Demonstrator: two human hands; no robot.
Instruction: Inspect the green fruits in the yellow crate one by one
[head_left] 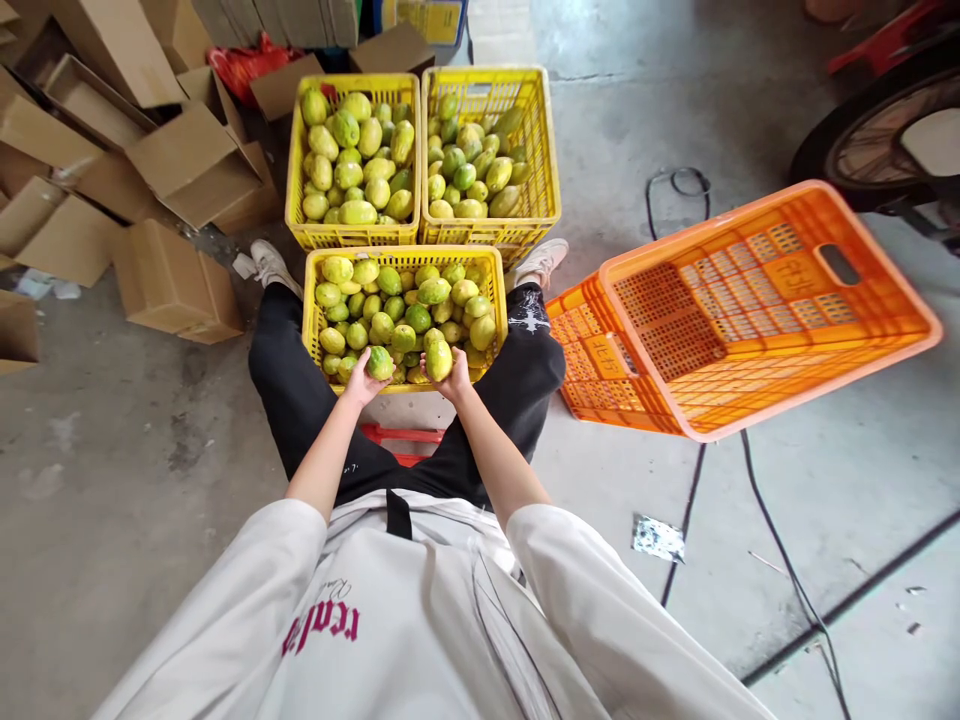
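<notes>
My left hand [363, 380] is closed around a green-and-yellow papaya [380, 363]. In my right hand [454, 379] sits a yellower papaya [439, 361], its blunt end facing up. Both hands are over the near edge of a yellow plastic crate [496, 300] between my knees, a short gap apart. Many more papayas [390, 310], green to yellow, fill that crate. Behind it stand two further yellow crates side by side, the left one [291, 190] piled with papayas [349, 165] and the right one [551, 150] holding papayas [472, 165] at a lower level.
To the right a large orange crate [720, 420] stands tilted in view, its bottom bare. Cardboard boxes [180, 275] are heaped at the left. Black cables [772, 550] and a silvery wrapper [658, 538] lie on the concrete floor. A wheel [840, 140] stands at upper right.
</notes>
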